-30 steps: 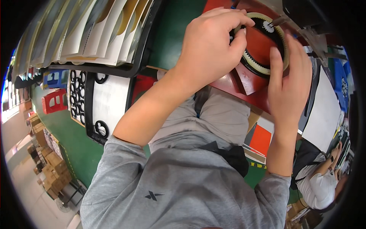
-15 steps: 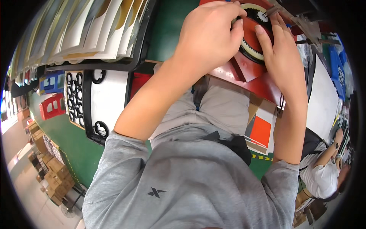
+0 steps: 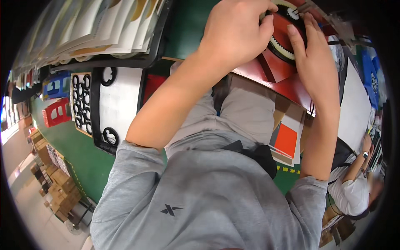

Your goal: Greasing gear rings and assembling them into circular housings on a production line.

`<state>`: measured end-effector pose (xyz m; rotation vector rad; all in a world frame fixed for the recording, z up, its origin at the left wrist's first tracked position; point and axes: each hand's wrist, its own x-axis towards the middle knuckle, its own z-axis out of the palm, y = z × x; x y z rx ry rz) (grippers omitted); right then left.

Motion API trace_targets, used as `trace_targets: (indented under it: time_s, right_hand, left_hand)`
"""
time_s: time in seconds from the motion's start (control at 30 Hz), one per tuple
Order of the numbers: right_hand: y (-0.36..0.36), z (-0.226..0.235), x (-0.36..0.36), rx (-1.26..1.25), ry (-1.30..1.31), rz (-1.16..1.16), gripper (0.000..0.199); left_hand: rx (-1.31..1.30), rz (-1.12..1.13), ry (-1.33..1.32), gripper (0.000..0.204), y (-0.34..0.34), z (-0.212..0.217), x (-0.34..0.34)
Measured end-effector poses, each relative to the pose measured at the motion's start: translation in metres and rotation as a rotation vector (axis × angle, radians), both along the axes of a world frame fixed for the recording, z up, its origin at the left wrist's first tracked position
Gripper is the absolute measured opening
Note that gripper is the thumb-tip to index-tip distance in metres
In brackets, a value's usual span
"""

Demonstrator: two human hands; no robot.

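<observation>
At the top right, a red machine bed (image 3: 278,76) carries a ring with cream inner teeth (image 3: 282,48) and a black outer edge. A small white gear (image 3: 293,14) sits inside the ring near its far side. My left hand (image 3: 239,35) is at the ring's left edge, thumb and fingers curled together; whatever is between the fingertips is hidden. My right hand (image 3: 314,58) lies along the ring's right side. Its fingers are stretched out toward the small gear, with the thumb apart over the ring's inner area.
A black rack of upright white sheets (image 3: 121,37) stands at upper left. Below it are a black-framed tray (image 3: 96,121) and a board of black rings (image 3: 82,104). A red stool (image 3: 57,112) is farther left. Papers (image 3: 286,139) lie beneath the machine; another person (image 3: 352,191) sits at lower right.
The view has shifted slightly, so the machine and both hands appear a little farther right. Both hands stay at the ring. The other person's forearm has moved slightly.
</observation>
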<state>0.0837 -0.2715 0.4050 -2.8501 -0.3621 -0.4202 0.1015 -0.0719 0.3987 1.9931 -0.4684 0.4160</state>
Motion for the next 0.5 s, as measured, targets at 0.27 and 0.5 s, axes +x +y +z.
trace_targets:
  time_s: [0.27, 0.5]
  right_hand:
    - [0.001, -0.009, 0.004, 0.017, -0.147, 0.072, 0.059]
    - [0.002, 0.027, -0.038, 0.323, -0.31, 0.115, 0.042]
  left_hand:
    - [0.106, 0.057, -0.125, 0.017, -0.005, -0.016, 0.001]
    - [0.064, 0.051, -0.09, 0.033, 0.003, -0.008, -0.005]
